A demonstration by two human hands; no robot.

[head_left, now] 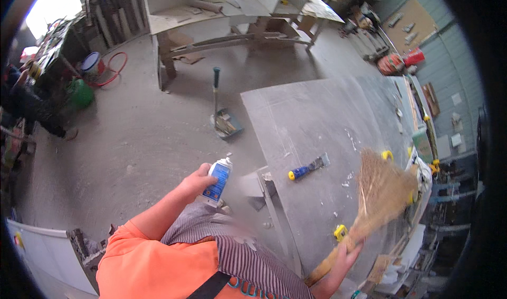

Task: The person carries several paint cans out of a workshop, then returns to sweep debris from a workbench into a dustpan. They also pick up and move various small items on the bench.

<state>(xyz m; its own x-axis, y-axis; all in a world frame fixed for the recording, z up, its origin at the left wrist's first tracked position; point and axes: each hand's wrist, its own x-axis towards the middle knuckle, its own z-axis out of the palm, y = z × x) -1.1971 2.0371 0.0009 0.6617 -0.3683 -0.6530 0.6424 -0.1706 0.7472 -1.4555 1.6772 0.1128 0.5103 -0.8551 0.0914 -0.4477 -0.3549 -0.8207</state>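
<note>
My left hand (197,183) grips a small white and blue bottle (218,178) with a white nozzle, held over the floor just left of the grey worktable (311,119). My right hand (346,259) holds the handle of a straw hand broom (380,190), whose bristles fan out over the table's right part. A scraper with a blue and yellow handle (307,168) lies on the table between my hands. My arm is in an orange sleeve over striped cloth.
A dustpan with a long green-tipped handle (224,120) stands on the dusty floor. A wooden bench frame (222,29) stands at the back, with buckets (91,64) and a red hose to the left. A person (31,106) crouches at far left. Yellow clamps (387,155) dot the table edge.
</note>
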